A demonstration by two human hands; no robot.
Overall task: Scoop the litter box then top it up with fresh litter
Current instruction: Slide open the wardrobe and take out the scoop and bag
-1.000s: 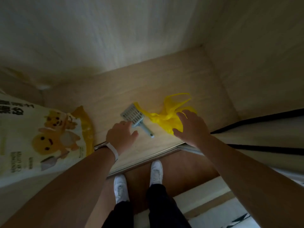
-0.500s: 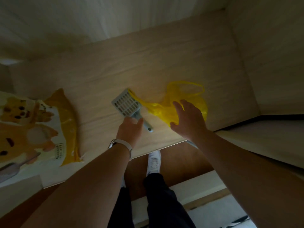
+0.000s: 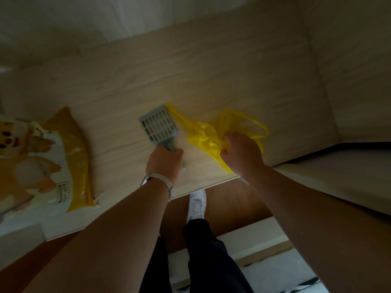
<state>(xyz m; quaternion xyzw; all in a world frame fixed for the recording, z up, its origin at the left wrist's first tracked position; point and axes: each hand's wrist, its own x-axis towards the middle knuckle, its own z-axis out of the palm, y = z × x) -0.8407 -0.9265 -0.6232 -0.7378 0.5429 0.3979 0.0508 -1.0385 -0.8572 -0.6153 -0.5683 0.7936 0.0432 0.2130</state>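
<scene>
A grey slotted litter scoop [image 3: 158, 126] lies on a pale wooden shelf [image 3: 211, 70] inside a cupboard. My left hand [image 3: 164, 163] grips its handle, fingers curled round it. Just right of the scoop lies a crumpled yellow plastic bag [image 3: 203, 134]. My right hand [image 3: 241, 153] pinches a bunch of that bag near the shelf's front edge. A white and yellow bag of cat litter [image 3: 42, 159] with cartoon animals lies at the left end of the shelf. No litter box is in view.
The cupboard's back wall [image 3: 148, 17] and right side wall [image 3: 349, 70] close the shelf in. A sliding door edge [image 3: 338, 157] juts in at the right. Below the shelf are brown floor [image 3: 232, 206], my legs and a white shoe [image 3: 196, 205].
Both hands came down onto the shelf. My left hand closed round the scoop's handle and my right hand gathered up the yellow bag. The view moved closer.
</scene>
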